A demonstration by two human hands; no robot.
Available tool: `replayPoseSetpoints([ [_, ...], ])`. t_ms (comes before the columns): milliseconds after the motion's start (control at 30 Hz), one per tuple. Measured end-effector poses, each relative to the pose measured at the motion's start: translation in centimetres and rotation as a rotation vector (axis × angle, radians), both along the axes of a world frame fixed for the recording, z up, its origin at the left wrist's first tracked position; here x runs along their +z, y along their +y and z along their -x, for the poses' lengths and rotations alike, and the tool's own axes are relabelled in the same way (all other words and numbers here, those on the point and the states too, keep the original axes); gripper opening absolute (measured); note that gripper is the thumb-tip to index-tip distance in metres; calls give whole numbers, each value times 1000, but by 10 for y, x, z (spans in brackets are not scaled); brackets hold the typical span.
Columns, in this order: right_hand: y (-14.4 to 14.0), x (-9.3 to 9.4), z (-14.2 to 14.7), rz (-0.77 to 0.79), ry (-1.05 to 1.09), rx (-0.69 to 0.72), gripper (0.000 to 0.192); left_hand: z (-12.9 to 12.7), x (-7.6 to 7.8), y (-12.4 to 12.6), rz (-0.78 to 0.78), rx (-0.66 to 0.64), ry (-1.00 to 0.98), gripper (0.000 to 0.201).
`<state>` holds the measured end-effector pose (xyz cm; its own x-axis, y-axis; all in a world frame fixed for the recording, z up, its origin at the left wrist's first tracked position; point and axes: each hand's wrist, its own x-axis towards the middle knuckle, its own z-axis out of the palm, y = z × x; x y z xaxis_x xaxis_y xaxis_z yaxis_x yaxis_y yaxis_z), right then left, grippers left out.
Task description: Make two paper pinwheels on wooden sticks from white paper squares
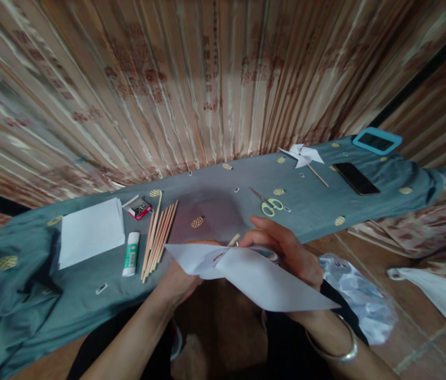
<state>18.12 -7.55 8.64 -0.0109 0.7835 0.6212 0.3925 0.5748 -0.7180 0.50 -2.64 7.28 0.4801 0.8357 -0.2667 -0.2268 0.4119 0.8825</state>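
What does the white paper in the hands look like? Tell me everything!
The white paper looks thin and plain, folded into pointed flaps, one long point reaching right. It is held low, in front of the blue-green cloth. The left hand grips it from underneath, the right hand from above. A wooden stick pokes up at its top edge.

dim, warm indoor light, soft shadows, strong bending at the edges, slight blur throughout.
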Motion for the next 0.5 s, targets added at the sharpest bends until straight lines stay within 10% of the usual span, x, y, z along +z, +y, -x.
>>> replayPoseSetpoints([
  [500,-1,6,0,35,-23,-24,59,-2,3,-2,43,65,-19,39],
])
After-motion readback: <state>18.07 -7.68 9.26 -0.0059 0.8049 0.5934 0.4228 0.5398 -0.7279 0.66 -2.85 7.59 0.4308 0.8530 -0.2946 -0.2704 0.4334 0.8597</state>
